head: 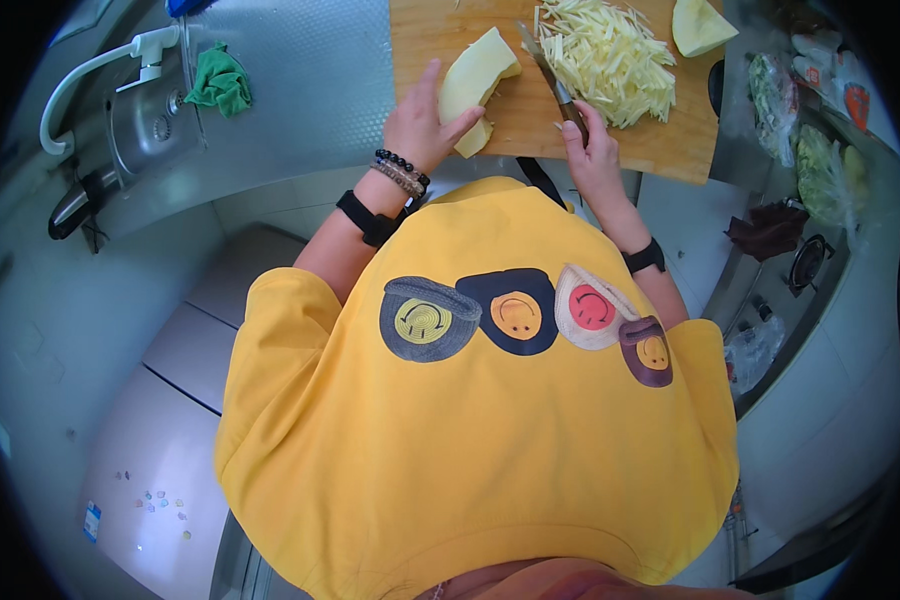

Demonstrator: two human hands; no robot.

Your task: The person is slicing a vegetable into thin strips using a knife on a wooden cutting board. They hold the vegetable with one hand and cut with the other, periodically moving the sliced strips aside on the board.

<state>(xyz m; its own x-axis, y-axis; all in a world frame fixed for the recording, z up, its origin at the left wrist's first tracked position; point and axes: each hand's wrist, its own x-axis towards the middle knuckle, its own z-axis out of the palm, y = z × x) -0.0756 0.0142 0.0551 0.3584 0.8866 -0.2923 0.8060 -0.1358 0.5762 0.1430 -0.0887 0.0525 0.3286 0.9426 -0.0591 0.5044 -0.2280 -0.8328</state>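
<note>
My left hand rests against a peeled, pale yellow piece of squash or similar produce. Its fingers lie along the left side and the thumb crosses the near end. A small offcut sits by that thumb. In my right hand is a kitchen knife, gripped by its dark handle, with the blade pointing away from me. Just right of the blade lies a heap of pale shredded strips. Everything is on a wooden cutting board. Another pale wedge sits at the board's far right.
On the left are a steel sink, a white faucet and a green cloth. Bagged vegetables, a dark cloth and a stove burner line the right counter. A refrigerator stands behind me on the left.
</note>
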